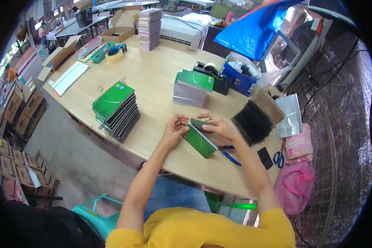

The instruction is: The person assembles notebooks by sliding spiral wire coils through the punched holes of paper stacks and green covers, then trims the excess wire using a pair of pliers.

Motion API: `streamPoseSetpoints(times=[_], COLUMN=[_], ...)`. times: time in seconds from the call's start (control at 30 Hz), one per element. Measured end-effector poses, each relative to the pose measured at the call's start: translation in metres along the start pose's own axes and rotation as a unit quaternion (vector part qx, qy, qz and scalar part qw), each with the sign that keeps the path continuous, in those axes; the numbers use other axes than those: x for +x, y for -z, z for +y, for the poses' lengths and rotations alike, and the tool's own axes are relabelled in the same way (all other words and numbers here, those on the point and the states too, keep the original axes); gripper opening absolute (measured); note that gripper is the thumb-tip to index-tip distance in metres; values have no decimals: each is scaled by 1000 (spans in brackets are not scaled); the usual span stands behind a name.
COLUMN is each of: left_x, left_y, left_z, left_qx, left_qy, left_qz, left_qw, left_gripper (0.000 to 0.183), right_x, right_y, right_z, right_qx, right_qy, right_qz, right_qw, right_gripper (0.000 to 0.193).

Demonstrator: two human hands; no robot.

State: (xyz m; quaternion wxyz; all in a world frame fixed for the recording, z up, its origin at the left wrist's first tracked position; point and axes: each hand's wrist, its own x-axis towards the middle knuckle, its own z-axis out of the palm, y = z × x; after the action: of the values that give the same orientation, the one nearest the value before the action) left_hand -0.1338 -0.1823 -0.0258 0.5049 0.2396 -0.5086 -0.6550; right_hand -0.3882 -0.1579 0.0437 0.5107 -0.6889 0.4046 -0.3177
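A green-covered notebook (199, 143) lies tilted near the table's front edge, its binding holes and a spiral coil running along its upper right side. My left hand (177, 129) is closed on its upper left corner, thumb and fingers pinched at the end of the coil. My right hand (219, 129) curls over a dark olive-green, rounded piece (201, 125) beside the coil; its kind is hard to make out. Blue-handled pliers (232, 158) rest partly under the notebook's right end, near my right wrist.
Coil-bound green notebooks (115, 105) are stacked at left, unbound ones (190, 89) behind the hands. Black coils (253, 122), a phone (265, 158) and blue scissors (278, 159) lie at right. Farther back stand a tape dispenser (213, 76), a blue box (239, 78) and a tall book stack (149, 29).
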Motion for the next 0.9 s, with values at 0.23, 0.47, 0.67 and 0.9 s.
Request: streamPoseSetpoints(times=[0.23, 0.47, 0.67, 0.9], left_x=[-40, -59, -63, -69], left_y=[2, -20, -42, -57], left_z=[46, 63, 77, 89], left_qx=[10, 38, 99, 88], left_qy=[-25, 4, 10, 23], left_qz=[45, 73, 67, 57], left_qw=[999, 997, 993, 994], left_gripper=[68, 78, 79, 80], right_x=[-106, -156, -98, -57], right_y=[-17, -54, -46, -37], right_z=[-4, 31, -100, -144], right_qx=[-461, -509, -544, -716], right_qy=[1, 36, 213, 338], right_qz=[241, 344, 270, 113], right_qw=[854, 788, 765, 600], right_gripper=[65, 51, 52, 42])
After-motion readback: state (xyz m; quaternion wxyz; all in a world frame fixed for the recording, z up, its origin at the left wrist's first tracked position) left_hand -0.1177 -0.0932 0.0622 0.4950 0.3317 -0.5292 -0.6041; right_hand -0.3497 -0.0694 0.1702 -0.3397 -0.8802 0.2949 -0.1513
